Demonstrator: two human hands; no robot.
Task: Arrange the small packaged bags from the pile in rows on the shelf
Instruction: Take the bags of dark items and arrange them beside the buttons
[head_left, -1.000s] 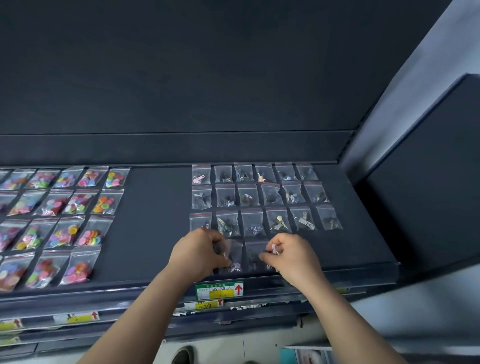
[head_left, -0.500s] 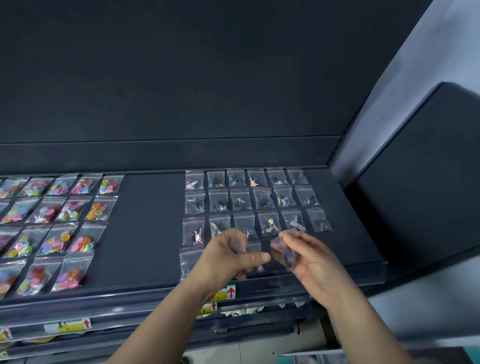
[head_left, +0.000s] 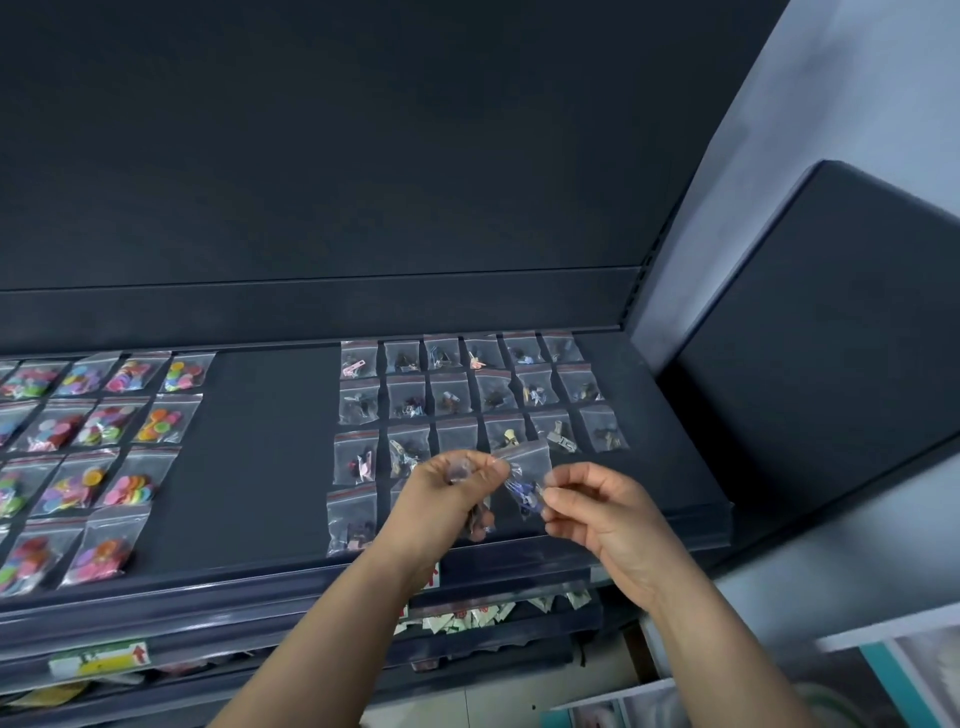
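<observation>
Clear bag (head_left: 525, 480) with blue pieces is held just above the shelf (head_left: 260, 467), near its front edge. Right hand (head_left: 608, 514): fingers pinch the bag's lower right corner. Left hand (head_left: 447, 501): fingers curled, thumb and forefinger pinching the bag's upper left edge. Rows of small bags (head_left: 493, 395) lie flat behind. Button bags (head_left: 104, 431) lie well apart, at the left.

Single head-worn view, facing forward and down onto shelf (head_left: 260, 467), close range.
</observation>
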